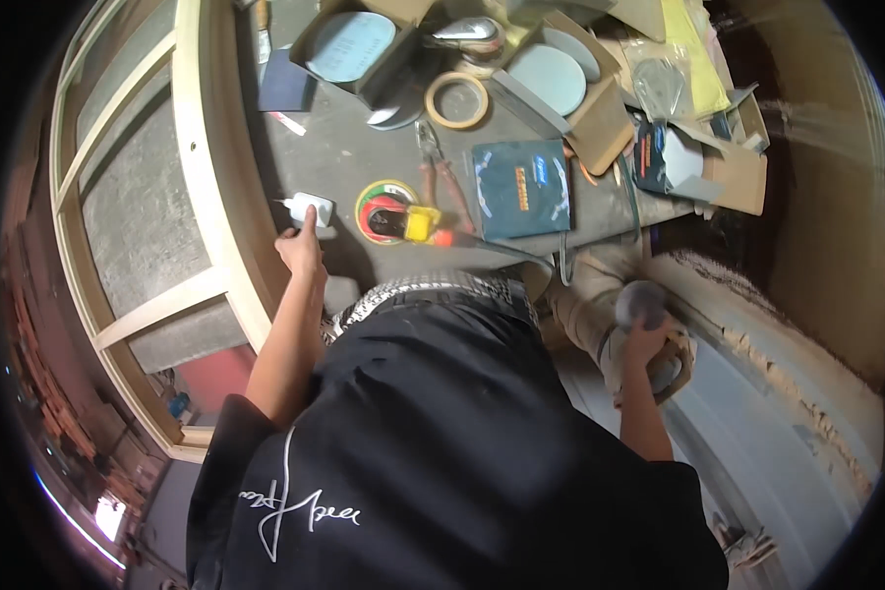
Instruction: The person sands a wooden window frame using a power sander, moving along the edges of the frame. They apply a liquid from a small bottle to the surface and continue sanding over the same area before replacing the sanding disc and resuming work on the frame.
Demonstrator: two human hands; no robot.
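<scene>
My left hand [301,249] is at the table's left side, by the wooden frame. Its thumb or a finger lies over a small white block [317,209], which looks like a plug adapter; the grip below is partly hidden. My right hand [644,342] is low on the right, beyond the table edge, around a blurred round grey object [640,301], perhaps a sanding pad. Between the hands, on the grey table [324,158], lie a tape roll with a red and green ring [372,193], a yellow-and-black tool part [420,223], red-handled pliers [453,188] and a dark green printed box [520,188].
A pale wooden frame [200,147] stands along the left. Farther back are a masking tape roll [457,101], an open box of sanding discs [352,46], another disc box [597,133], an orbital sander [476,37] and a torn carton [737,173]. A dark cable [512,252] crosses the near edge.
</scene>
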